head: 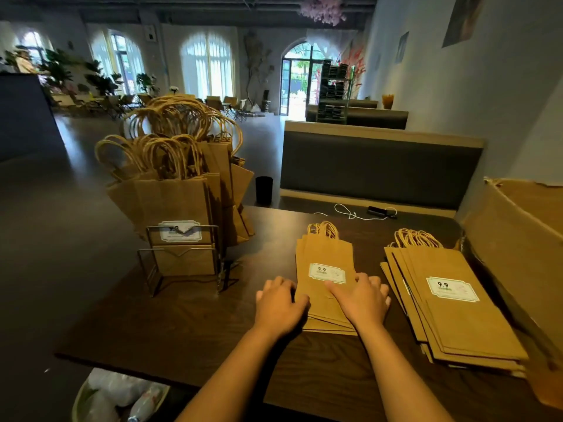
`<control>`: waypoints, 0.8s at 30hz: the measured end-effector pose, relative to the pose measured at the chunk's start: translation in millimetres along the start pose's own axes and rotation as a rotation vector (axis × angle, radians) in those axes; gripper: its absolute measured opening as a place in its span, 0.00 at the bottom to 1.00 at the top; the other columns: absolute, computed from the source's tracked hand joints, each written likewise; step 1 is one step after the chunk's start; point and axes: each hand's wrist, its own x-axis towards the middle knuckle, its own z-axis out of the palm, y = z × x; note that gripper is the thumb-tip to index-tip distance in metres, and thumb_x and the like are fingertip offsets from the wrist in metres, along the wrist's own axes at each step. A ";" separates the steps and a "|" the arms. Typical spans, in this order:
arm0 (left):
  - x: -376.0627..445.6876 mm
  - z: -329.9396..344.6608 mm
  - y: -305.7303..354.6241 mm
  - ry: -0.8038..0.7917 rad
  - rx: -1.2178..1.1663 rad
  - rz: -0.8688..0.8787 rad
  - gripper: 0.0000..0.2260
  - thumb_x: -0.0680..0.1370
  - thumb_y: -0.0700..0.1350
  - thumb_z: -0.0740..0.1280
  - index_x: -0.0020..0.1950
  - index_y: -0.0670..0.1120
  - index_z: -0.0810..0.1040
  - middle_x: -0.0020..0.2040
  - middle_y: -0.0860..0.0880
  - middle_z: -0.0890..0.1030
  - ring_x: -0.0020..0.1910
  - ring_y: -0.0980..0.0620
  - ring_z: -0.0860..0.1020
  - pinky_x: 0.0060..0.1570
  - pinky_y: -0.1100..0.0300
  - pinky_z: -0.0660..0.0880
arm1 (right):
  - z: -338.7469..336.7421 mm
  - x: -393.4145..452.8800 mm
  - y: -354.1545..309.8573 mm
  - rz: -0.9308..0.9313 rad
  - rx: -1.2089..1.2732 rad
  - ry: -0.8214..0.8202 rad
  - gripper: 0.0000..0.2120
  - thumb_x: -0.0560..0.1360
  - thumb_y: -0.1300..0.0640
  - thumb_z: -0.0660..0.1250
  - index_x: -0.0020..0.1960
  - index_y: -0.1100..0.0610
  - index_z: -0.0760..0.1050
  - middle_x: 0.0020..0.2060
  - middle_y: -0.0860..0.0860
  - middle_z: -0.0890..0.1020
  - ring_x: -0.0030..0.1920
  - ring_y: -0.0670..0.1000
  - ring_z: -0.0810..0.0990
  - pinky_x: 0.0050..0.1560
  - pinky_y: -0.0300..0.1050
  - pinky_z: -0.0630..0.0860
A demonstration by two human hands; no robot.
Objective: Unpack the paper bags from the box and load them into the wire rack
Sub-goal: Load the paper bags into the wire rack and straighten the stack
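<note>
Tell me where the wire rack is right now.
In the head view the wire rack stands on the table's left part, already holding upright paper bags, left of the flat stack under both hands.

small bag stack [326,278] flat, table centre | larger stack [451,303] beside box [518,239] | wire rack [182,257] full, upright

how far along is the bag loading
Done: the rack already holds upright bags, with more standing behind it. In hand: both hands rest on a small flat stack, the left hand at its left edge and the right hand on top. Left: a bigger stack lies beside the box, whose inside is hidden.
</note>
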 end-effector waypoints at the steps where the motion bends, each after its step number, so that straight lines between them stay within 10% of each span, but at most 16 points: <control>1: 1.1 3.7 -0.4 0.017 0.020 0.006 0.16 0.75 0.62 0.59 0.53 0.54 0.78 0.53 0.54 0.75 0.56 0.52 0.70 0.57 0.52 0.67 | -0.4 0.9 0.7 0.003 0.014 -0.007 0.43 0.64 0.23 0.67 0.67 0.52 0.75 0.65 0.54 0.75 0.67 0.58 0.70 0.67 0.56 0.67; 24: -4.4 12.3 -5.4 0.009 0.112 0.184 0.26 0.81 0.63 0.54 0.78 0.61 0.60 0.60 0.55 0.73 0.61 0.53 0.69 0.62 0.53 0.69 | -2.4 -6.8 9.8 -0.081 0.348 0.021 0.26 0.68 0.41 0.78 0.59 0.48 0.69 0.57 0.47 0.79 0.59 0.50 0.75 0.60 0.53 0.75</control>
